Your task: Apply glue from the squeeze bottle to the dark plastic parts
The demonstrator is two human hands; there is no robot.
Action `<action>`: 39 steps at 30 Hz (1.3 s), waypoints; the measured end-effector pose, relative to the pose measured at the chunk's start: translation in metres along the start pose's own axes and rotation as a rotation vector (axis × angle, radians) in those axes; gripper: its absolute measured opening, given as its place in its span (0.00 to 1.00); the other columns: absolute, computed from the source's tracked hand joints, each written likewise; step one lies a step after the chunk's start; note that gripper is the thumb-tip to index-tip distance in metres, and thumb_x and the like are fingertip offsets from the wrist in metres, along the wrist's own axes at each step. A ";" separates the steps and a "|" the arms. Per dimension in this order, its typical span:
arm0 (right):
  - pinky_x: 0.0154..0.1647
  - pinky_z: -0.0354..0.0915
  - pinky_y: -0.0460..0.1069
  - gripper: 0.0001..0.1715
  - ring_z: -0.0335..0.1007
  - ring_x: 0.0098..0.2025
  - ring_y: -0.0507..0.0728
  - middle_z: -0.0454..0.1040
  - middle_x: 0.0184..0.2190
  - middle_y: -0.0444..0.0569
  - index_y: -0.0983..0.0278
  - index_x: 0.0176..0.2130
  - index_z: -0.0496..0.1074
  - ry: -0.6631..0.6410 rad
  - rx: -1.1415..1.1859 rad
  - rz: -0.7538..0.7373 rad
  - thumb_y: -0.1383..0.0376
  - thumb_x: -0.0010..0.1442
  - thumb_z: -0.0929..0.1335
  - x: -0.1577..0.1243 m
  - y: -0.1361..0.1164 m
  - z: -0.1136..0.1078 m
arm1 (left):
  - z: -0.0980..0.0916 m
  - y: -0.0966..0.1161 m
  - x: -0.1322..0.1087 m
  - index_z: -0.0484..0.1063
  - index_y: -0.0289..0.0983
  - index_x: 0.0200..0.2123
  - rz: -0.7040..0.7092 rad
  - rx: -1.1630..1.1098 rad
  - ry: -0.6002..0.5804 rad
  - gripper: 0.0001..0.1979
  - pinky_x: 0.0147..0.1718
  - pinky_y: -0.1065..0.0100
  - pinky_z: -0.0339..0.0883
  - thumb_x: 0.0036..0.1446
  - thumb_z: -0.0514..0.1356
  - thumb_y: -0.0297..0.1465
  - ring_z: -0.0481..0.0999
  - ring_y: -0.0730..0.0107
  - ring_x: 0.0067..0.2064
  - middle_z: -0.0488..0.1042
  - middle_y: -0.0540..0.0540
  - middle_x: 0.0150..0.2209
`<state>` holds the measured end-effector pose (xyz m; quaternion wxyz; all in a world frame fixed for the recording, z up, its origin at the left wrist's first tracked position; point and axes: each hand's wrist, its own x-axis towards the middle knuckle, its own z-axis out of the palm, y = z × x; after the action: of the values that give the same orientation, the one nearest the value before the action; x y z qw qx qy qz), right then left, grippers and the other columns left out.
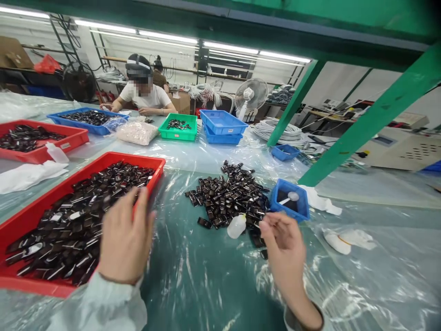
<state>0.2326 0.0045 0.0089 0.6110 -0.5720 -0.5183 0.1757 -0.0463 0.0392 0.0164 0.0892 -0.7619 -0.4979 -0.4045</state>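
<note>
My left hand (126,234) hovers over the right side of a red tray (156,177) heaped with small glossy black plastic parts (76,216). Its fingers are stretched out, somewhat blurred, with nothing visible in them. At the right edge of a loose pile of similar black parts (230,193) is my right hand (284,248), thumb and fingertips pinched together. Whatever may be between those fingertips is too small to make out. A small translucent squeeze bottle (237,226) lies against the pile's front, left of my right hand. Just beyond that hand is a small blue bin (303,212) with a white spoon (292,196) in it.
White gloves (349,240) lie at the right on the plastic-covered table (206,285). A green post (344,147) slants down behind the blue bin. Farther back are a green tray (177,134), stacked blue trays (223,123), another red tray (77,138) and a seated person (146,96).
</note>
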 end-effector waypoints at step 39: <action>0.26 0.64 0.43 0.12 0.68 0.27 0.52 0.74 0.33 0.44 0.57 0.41 0.70 -0.434 0.114 0.209 0.55 0.58 0.68 -0.016 0.001 -0.012 | 0.058 0.039 -0.034 0.68 0.38 0.45 -0.108 -0.541 -0.466 0.14 0.43 0.67 0.67 0.67 0.44 0.32 0.73 0.67 0.43 0.73 0.43 0.40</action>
<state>0.2368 -0.0143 0.0034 0.4952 -0.5358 -0.5648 0.3855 0.0108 0.0284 -0.0349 -0.2530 -0.8024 -0.4193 -0.3412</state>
